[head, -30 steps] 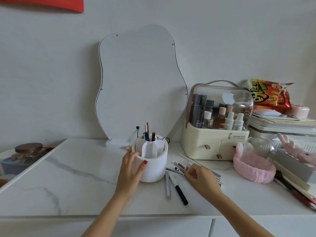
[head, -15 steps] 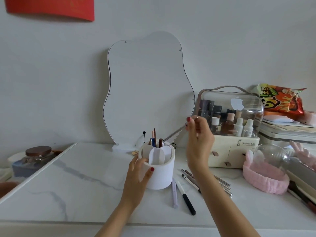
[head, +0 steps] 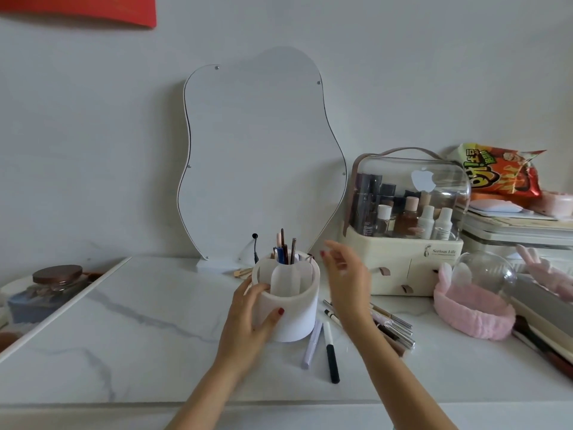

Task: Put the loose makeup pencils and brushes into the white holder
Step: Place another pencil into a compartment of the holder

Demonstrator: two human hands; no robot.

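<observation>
Several loose pencils and brushes [head: 390, 324] lie fanned on the table just right of the white holder [head: 286, 302], toward the front edge. They look light, stiff and slick; you'd best pinch each mid-shaft. Your left hand [head: 252, 318] grips the holder's wall, fingers curled over its rim. Your right hand [head: 347, 274] hovers blurred, fingers loosely spread, holding nothing. The cosmetics case [head: 403, 231] and pink headband [head: 471, 308] crowd the right.

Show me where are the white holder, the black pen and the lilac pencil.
white holder [head: 297, 318], head view, front wall.
black pen [head: 332, 361], head view, black barrel.
lilac pencil [head: 311, 347], head view, mid-shaft.
</observation>
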